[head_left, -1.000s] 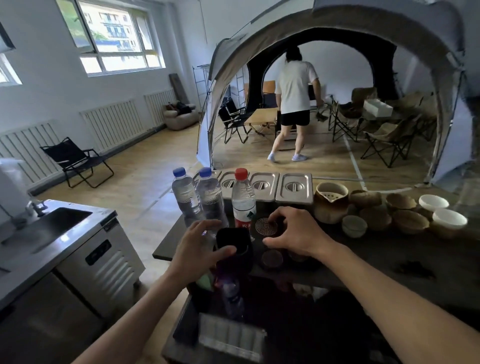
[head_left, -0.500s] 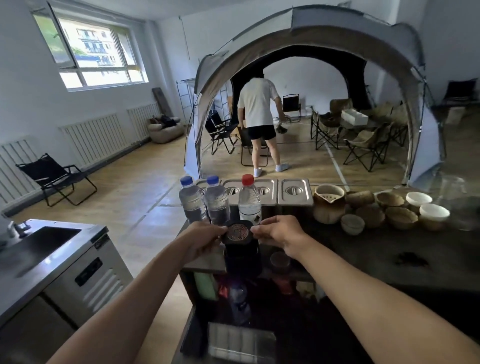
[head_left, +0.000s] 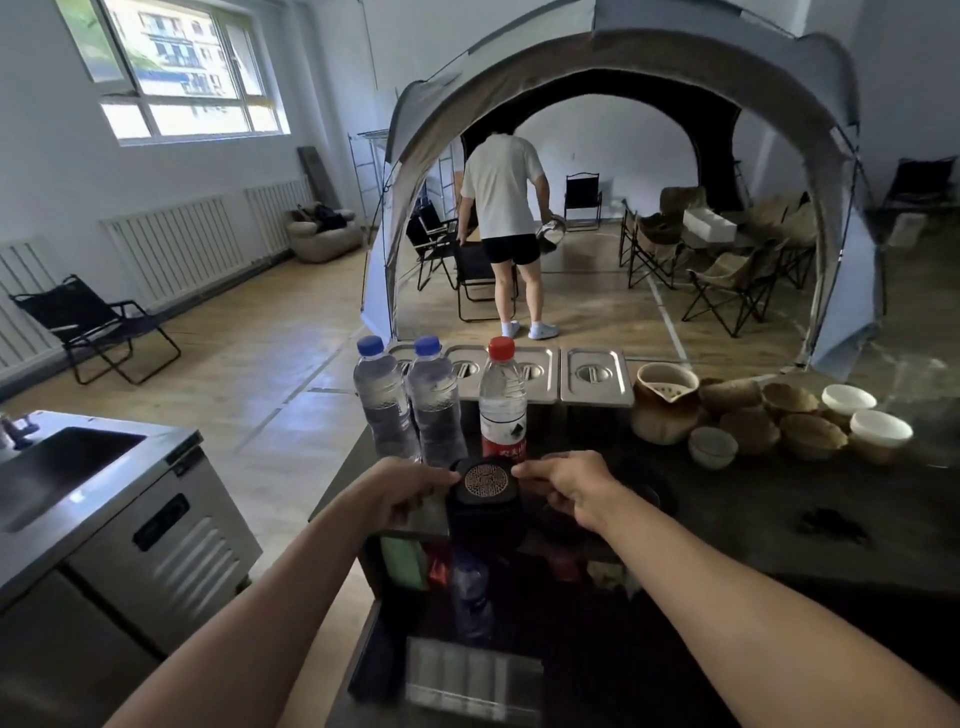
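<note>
Gripping black canister (head_left: 485, 519) at rim edges: left hand (head_left: 410, 493), right hand (head_left: 566, 483), fingers curled | water bottles (head_left: 436, 410) just behind | bowls (head_left: 810, 436) well apart rightward

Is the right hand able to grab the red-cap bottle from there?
Probably yes: the red-cap bottle stands just behind the right hand, nothing between, though its fingers pinch the black jar.

We look through a single wide-angle camera worn on the person's head, facing forward and tilted down. The left hand (head_left: 408, 491) and right hand (head_left: 569, 483) meet at the black jar (head_left: 485, 514) close below us, lower centre of the frame; the tent (head_left: 649, 52) arches far off at upper centre, its edges bowed by the lens.
</note>
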